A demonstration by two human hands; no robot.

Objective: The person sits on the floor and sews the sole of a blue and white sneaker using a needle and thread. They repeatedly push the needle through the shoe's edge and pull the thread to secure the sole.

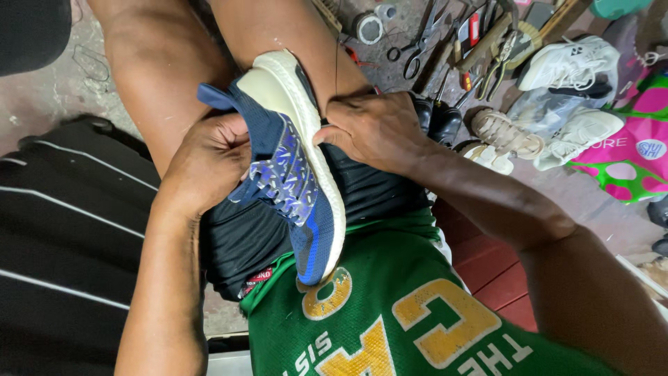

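Note:
A dark blue knit running shoe (296, 167) with a thick cream sole lies on its side across my lap, toe toward my chest and heel up between my knees. My left hand (209, 163) is closed around the upper at the ankle opening, beside the blue laces. My right hand (372, 129) presses on the cream sole edge near the heel, thumb against the rubber. I sit in black shorts and a green jersey with yellow letters.
On the ground to the right lie scissors (415, 52), pliers (502, 59), a tape roll (369, 29) and other tools. White sneakers (570, 66), beige sandals (504, 134), a black shoe (440, 120) and a pink-and-green bag (637, 150) sit beyond. A black striped bag (66, 230) is at left.

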